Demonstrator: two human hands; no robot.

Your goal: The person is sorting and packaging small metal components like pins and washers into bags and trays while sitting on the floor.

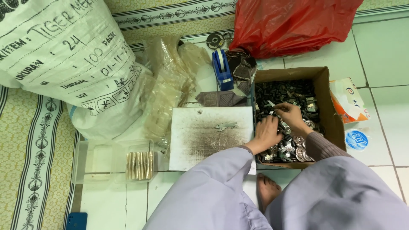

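Observation:
Both my hands are inside a brown cardboard box [327, 87] filled with many small dark and silvery metal parts [289, 91]. My left hand [267, 132] rests on the pile near the box's left wall, fingers curled into the parts. My right hand [291, 116] reaches further in and pinches a small metal piece between its fingertips. To the left of the box lies a worn white board [204, 140] with one small metal piece [226, 126] on it.
A clear plastic tray [91, 162] holds a row of packed pieces [139, 165]. A large white woven sack [72, 59], crumpled clear bags [170, 85], a blue tape dispenser [222, 66], a red plastic bag [289, 25], a tissue pack [348, 100] and my bare foot [267, 189] surround me.

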